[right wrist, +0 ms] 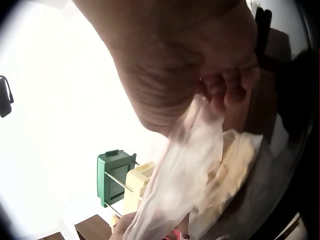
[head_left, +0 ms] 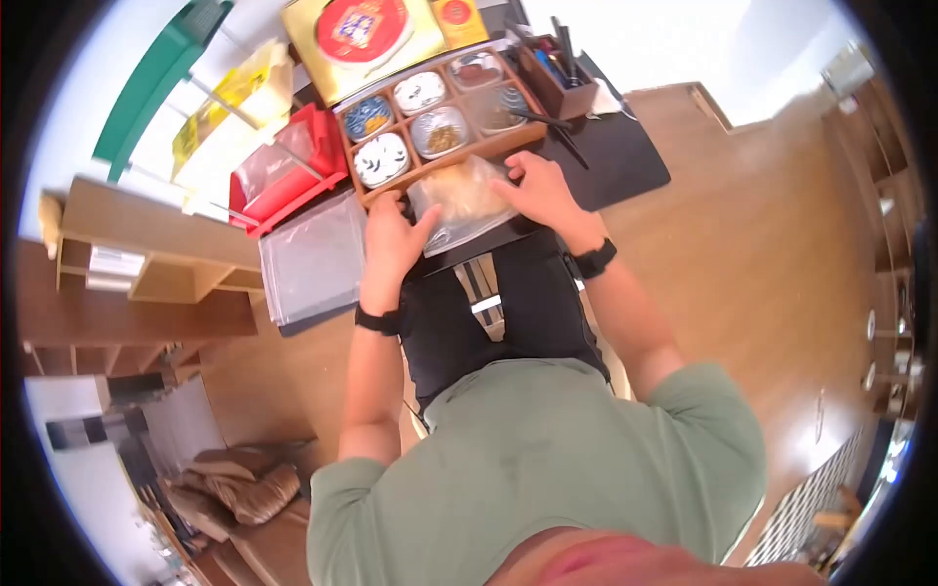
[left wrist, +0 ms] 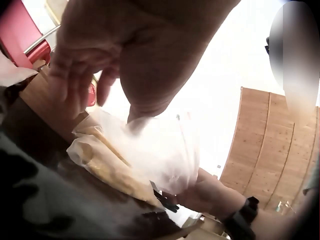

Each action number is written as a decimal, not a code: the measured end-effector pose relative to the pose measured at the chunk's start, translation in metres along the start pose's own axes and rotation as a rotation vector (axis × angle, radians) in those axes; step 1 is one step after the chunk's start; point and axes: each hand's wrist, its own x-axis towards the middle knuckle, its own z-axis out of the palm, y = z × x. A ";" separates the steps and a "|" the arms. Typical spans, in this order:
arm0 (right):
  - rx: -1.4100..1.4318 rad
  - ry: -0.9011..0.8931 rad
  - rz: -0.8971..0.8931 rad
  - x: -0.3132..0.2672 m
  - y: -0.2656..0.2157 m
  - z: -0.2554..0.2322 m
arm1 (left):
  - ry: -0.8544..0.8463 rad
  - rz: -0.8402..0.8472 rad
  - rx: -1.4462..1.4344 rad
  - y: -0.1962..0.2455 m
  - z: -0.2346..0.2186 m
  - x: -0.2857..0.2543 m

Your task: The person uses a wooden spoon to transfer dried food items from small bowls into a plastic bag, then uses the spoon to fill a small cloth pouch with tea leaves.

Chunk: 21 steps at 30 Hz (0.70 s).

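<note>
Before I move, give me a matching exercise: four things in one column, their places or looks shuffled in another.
Things:
1. Clear plastic bag
2. Red bin
3. Gold box
4. Wooden tray

Places and looks:
A. Divided into compartments that hold small dishes
B. Between the left hand and the right hand
C. Bears a round red emblem
D. To the left of the compartments, beside a flat clear sheet or bag

Right pairs: 1-B, 2-D, 3-C, 4-A

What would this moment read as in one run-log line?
left hand: thumb on plastic bag | right hand: pinches bag | bag: pale contents inside, beside compartment tray
</note>
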 end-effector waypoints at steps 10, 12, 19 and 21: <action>0.544 -0.268 0.189 -0.010 0.009 0.006 | 0.048 0.039 -0.566 0.005 0.046 -0.025; 0.948 -0.262 0.291 -0.013 0.004 -0.002 | -0.178 -0.212 -1.120 0.034 0.017 -0.023; 1.273 -0.303 0.187 0.023 -0.089 -0.028 | -0.170 -0.226 -1.321 0.037 -0.048 0.003; 1.346 -0.358 0.123 0.034 -0.113 -0.034 | -0.067 -0.203 -1.307 0.035 -0.082 0.017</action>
